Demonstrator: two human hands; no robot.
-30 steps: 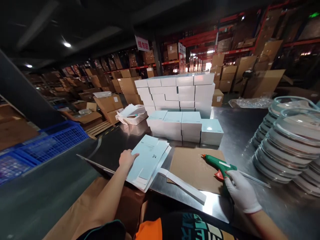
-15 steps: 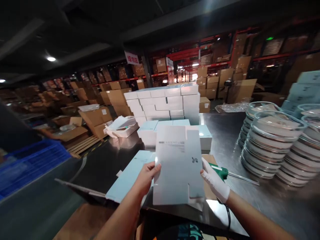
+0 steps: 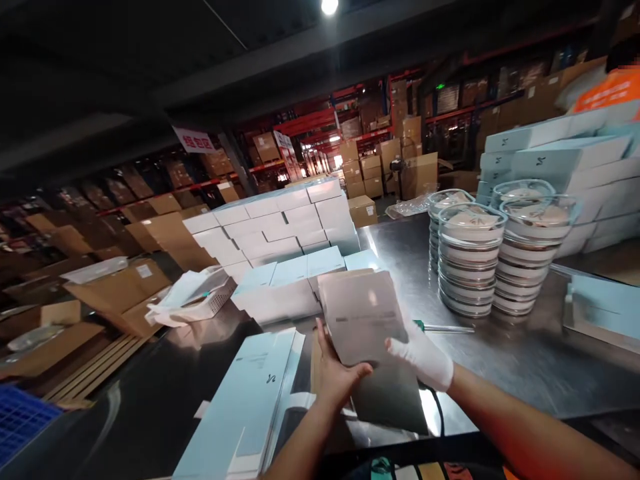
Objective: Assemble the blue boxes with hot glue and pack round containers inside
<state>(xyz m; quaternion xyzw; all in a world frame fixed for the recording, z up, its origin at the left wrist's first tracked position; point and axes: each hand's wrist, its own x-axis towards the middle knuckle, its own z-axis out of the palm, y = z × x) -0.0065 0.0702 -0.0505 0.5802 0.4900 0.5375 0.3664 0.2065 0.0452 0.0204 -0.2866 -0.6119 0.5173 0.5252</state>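
A printed cardboard carton blank, grey in shadow and bent across its middle, is held up over the table in front of me. My bare left hand grips its left side, thumb across the face. On the right edge, my white-gloved right hand is closed with the thumb in front; its other fingers are hidden behind the card. Left of my hands lies a pile of flat light-blue carton blanks. Behind the glove, a green tool with a pale rod shows in part.
Built white boxes form a wall at the back, with lower light-blue boxes before it. Stacks of clear round containers stand on the metal table at right. A white basket sits left. A person in orange is at far right.
The carton blank has gone from flat and facing me to bent and tilted. My left hand has moved from its left edge onto its lower front. The view has swung right.
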